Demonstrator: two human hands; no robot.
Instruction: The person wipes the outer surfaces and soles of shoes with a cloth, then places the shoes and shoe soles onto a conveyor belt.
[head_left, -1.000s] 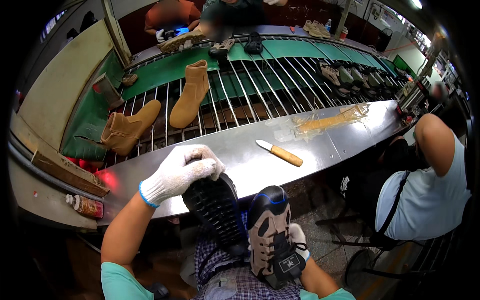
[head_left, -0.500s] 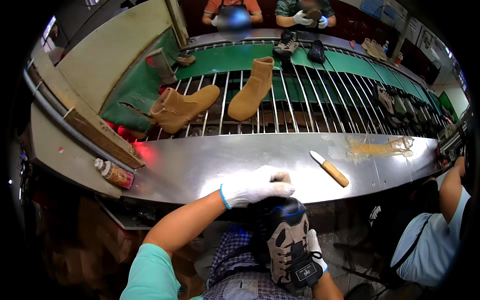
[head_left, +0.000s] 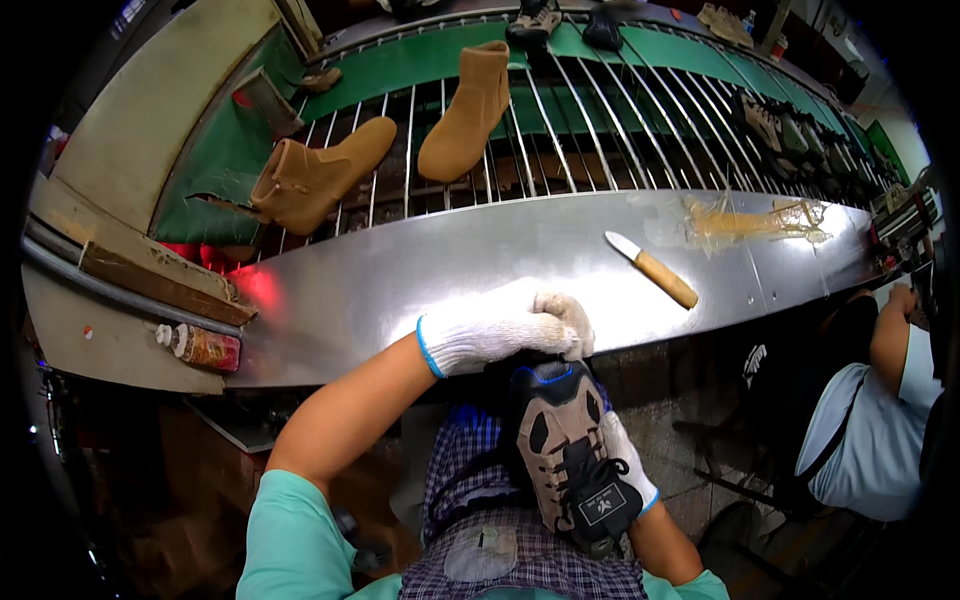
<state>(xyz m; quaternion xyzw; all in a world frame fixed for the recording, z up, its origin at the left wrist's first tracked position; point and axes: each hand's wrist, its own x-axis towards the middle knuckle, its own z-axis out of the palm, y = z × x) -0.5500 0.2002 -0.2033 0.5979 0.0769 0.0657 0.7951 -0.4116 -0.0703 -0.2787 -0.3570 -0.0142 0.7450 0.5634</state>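
A beige-and-black lace-up sports shoe with a black tag on its laces is tilted over my lap, toe pointing at the bench. My right hand, in a white knit glove, grips it from the right side; the shoe hides most of those fingers. At the toe, my left hand, gloved in white with a blue cuff, has its fingers curled inward and close against the shoe's front edge. What these fingers hold, if anything, is hidden. A wooden-handled knife lies on the metal bench, right of my left hand.
Two tan ankle boots rest on the metal roller rack beyond the bench. A stained bottle lies at the bench's left end. More shoes stand at the far right. A person in light blue sits to my right.
The view has tipped downward, so the bench and boots appear higher. Both hands stay at the shoe, the left one still at its toe with fingers curled.
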